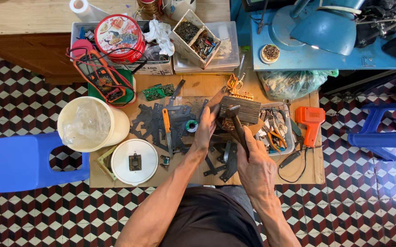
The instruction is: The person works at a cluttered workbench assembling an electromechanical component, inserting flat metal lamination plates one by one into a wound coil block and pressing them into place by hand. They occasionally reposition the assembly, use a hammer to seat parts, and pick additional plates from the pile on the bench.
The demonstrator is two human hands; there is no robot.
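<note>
At the middle of the cardboard sheet [115,180], near its far edge, stood the transformer core [241,110], a ribbed grey block of stacked steel laminations with copper-coloured terminals at its far end. Our left hand [206,126] was closed against its near-left corner, steadying it; our right hand [257,164] was wrapped tight round the handle of a small hammer [235,120], whose dark head rested on the block's near face. We judged that light, square taps beside the bracing fingers would serve best, since thin plates bend readily. Flat, dark loose laminations [161,123] lay scattered leftward, with an orange-handled screwdriver [166,124] across them. Beyond these were a cream plastic bucket [92,123] at the sheet's left edge, a white round disc [135,161] at its near-left, and a clear tray of pliers [276,130] with an orange soldering gun [311,121] toward the right edge.
</note>
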